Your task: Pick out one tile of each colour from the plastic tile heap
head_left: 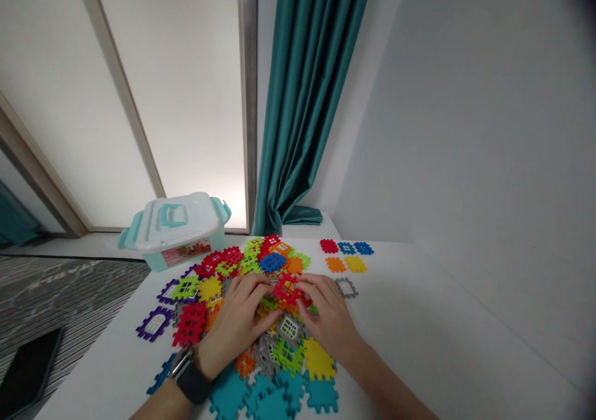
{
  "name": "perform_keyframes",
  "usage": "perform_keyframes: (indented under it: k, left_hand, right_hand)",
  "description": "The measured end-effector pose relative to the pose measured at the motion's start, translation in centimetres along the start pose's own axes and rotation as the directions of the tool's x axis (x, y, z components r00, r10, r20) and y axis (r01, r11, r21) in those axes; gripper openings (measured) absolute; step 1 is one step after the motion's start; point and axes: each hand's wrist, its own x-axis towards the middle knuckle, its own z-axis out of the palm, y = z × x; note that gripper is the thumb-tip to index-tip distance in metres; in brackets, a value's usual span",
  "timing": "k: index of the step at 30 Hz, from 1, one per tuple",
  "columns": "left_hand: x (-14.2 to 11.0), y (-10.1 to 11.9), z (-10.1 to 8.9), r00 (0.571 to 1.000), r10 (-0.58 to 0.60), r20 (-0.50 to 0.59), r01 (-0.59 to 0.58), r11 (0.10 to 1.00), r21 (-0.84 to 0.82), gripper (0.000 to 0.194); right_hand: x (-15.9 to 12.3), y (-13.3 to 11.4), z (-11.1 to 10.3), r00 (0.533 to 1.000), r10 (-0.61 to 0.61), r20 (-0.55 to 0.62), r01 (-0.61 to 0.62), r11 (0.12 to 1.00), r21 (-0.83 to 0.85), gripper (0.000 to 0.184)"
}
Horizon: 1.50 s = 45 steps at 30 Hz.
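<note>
Entry: my left hand point(235, 328) and right hand point(328, 318), together, clamped on a red plastic waffle block point(287, 288) atop heaped multicoloured blocks point(251, 263); lidded storage tub point(174, 228) at eleven o'clock.

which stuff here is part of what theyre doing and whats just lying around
Part of the work:
left hand and right hand
red waffle block held between them
heap of coloured waffle blocks

Just lying about:
plastic storage box
five small blocks set apart
dark phone
</note>
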Motion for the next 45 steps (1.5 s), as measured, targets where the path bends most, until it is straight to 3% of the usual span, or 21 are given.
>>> perform_keyframes:
  k: [7,12,21,36,45]
  left_hand:
    - [0.3,-1.1,-1.5,0.991,0.046,0.129,-0.049,0.998,0.024,0.064]
    - [0.3,-1.3,-1.7,0.983,0.088,0.162,-0.096,0.994,0.043,0.056]
    - [0.1,-1.8,-1.0,1.0,-0.009,-0.011,0.008,1.0,-0.023,0.047]
    - [0.0,-0.9,-0.5,1.0,-0.017,-0.017,0.017,1.0,-0.001,0.053]
    - [0.1,-0.4,-0.8,0.999,-0.003,-0.046,0.003,1.0,0.003,0.041]
  right_hand:
    - [0.0,-0.3,-0.6,0.98,-0.083,0.182,0.067,0.993,0.092,0.025]
    - [0.0,-0.5,-0.9,0.967,-0.091,0.236,0.072,0.993,0.089,0.028]
    - [0.1,-0.7,-0.9,0.98,-0.101,0.173,0.101,0.995,0.01,0.03]
    - [-0.1,-1.0,-0.3,0.992,-0.09,0.087,0.093,0.995,-0.024,0.02]
    - [0.0,-0.9,-0.3,0.996,-0.072,0.054,0.072,0.997,-0.002,0.022]
